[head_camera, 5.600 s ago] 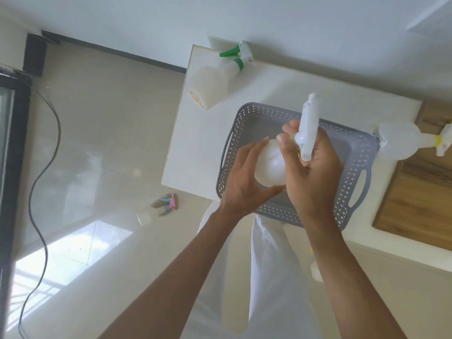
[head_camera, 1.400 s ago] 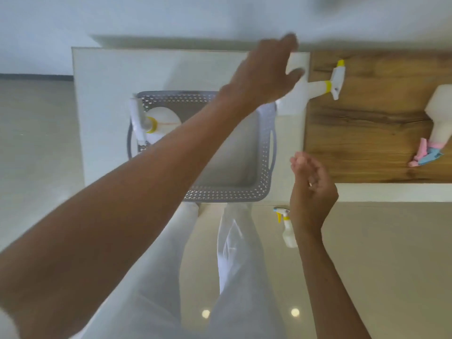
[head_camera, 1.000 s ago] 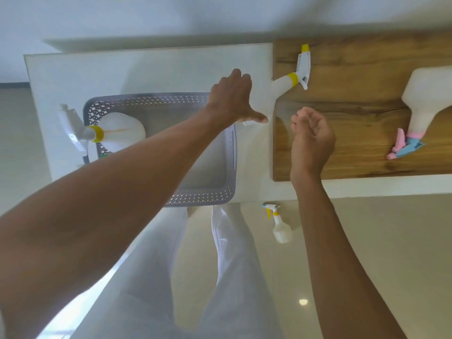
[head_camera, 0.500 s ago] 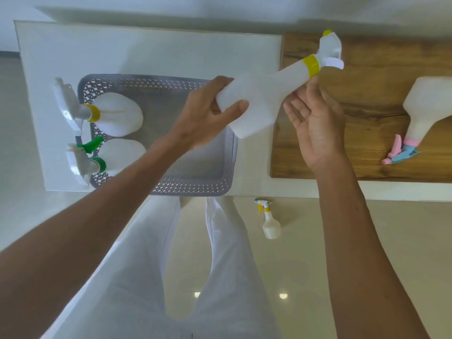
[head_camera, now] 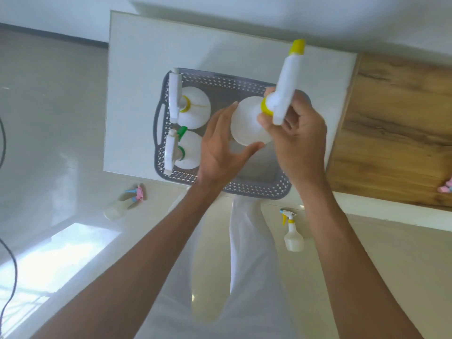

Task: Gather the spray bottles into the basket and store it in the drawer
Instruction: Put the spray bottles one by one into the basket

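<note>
A grey perforated basket (head_camera: 221, 80) stands on the white cabinet top (head_camera: 137, 69). Two white spray bottles stand in its left end: one with a yellow collar (head_camera: 195, 106), one with a green collar (head_camera: 189, 150). I hold a third white bottle with a yellow collar (head_camera: 247, 121) upright over the basket's middle. My right hand (head_camera: 299, 138) grips its neck below the trigger head. My left hand (head_camera: 220, 150) cups the bottle's body from the left. The bottle's base is hidden, so I cannot tell whether it touches the basket floor.
A wooden top (head_camera: 396, 133) adjoins the white one on the right, with a pink and blue trigger head (head_camera: 446, 188) at the frame's edge. On the tiled floor lie a pink-headed bottle (head_camera: 123, 204) and stands a yellow-headed bottle (head_camera: 292, 234). A black cable (head_camera: 11, 263) runs along the left.
Both hands carried the yellow-collared bottle from over the wooden top leftward and turned it upright above the basket. My right hand, open half a second ago, now grips its neck.
</note>
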`<control>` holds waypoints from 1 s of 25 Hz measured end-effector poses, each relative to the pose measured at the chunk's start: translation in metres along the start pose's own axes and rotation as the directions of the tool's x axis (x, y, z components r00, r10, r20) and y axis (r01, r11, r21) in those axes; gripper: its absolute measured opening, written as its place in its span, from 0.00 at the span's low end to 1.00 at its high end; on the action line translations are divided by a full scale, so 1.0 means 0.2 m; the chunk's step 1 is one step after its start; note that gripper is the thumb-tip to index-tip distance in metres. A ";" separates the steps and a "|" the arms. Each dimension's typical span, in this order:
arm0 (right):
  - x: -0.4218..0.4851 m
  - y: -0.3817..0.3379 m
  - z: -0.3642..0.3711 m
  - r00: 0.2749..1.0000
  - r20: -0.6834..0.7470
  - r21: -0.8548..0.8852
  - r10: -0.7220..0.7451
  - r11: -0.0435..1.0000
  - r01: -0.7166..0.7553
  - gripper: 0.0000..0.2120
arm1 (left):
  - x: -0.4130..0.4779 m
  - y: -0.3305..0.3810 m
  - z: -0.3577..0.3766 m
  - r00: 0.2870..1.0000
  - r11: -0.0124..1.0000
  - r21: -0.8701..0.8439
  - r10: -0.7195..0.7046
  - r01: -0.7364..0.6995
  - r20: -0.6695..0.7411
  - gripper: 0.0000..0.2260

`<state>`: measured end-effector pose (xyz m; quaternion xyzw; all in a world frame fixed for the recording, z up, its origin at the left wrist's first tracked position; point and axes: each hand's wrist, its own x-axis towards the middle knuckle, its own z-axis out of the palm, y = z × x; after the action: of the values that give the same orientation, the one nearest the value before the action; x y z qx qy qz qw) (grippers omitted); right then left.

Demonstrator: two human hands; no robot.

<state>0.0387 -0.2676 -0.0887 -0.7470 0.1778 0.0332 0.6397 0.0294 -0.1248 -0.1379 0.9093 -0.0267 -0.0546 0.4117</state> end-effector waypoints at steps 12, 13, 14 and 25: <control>0.01 0.22 0.30 0.990 -0.128 -0.339 -0.058 0.941 0.011 0.13 | 0.09 -0.23 0.08 0.946 0.954 -0.017 -0.294 0.299 0.135 0.34; 0.01 0.22 0.30 0.989 -0.135 -0.352 -0.060 0.936 0.008 0.13 | 0.10 -0.23 0.08 0.945 0.956 -0.005 -0.289 0.293 0.152 0.34; 0.00 0.22 0.31 0.988 -0.139 -0.363 -0.070 0.931 0.015 0.14 | 0.10 -0.24 0.09 0.944 0.957 -0.001 -0.285 0.289 0.164 0.34; 0.00 0.22 0.34 0.979 -0.196 -0.380 -0.048 0.924 -0.030 0.18 | 0.10 -0.26 0.09 0.932 0.965 -0.031 -0.241 0.259 0.272 0.34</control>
<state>0.0373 -0.2069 -0.1417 -0.8574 0.2284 -0.0116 0.4611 0.0469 -0.1053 -0.1896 0.8756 0.0361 -0.2288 0.4240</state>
